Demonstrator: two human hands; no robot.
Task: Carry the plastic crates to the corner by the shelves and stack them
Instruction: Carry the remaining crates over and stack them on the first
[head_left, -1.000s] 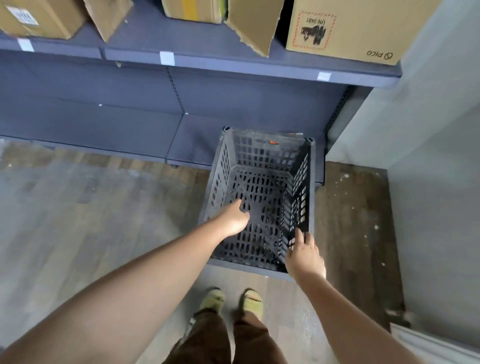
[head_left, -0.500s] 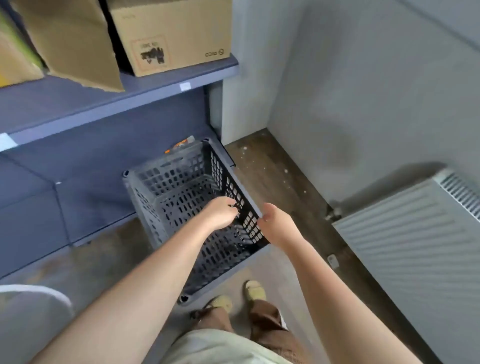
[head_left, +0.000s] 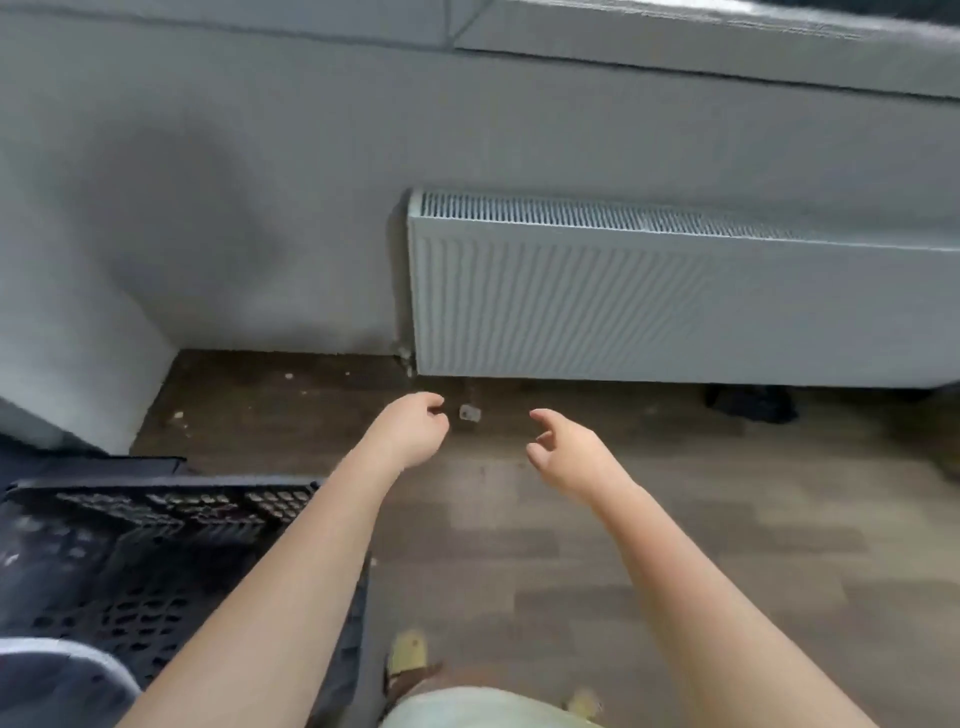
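A dark grey perforated plastic crate (head_left: 135, 551) stands on the floor at the lower left, partly hidden by my left forearm. My left hand (head_left: 413, 428) hangs in the air to the right of the crate, apart from it, fingers loosely curled and holding nothing. My right hand (head_left: 563, 449) is further right, fingers spread and empty, above the wooden floor. The shelves are out of view, except for a dark edge (head_left: 78, 462) at the far left.
A white radiator (head_left: 649, 306) hangs on the grey wall ahead. A small pale object (head_left: 470, 413) lies on the dark floor below it. A dark bundle (head_left: 750, 405) sits under the radiator's right part. A wall corner (head_left: 156, 364) juts out at left. My feet (head_left: 410, 649) show below.
Both hands have let go of the crate and lifted away. The view has swung right, from the shelves to the radiator wall, leaving the crate at the lower left.
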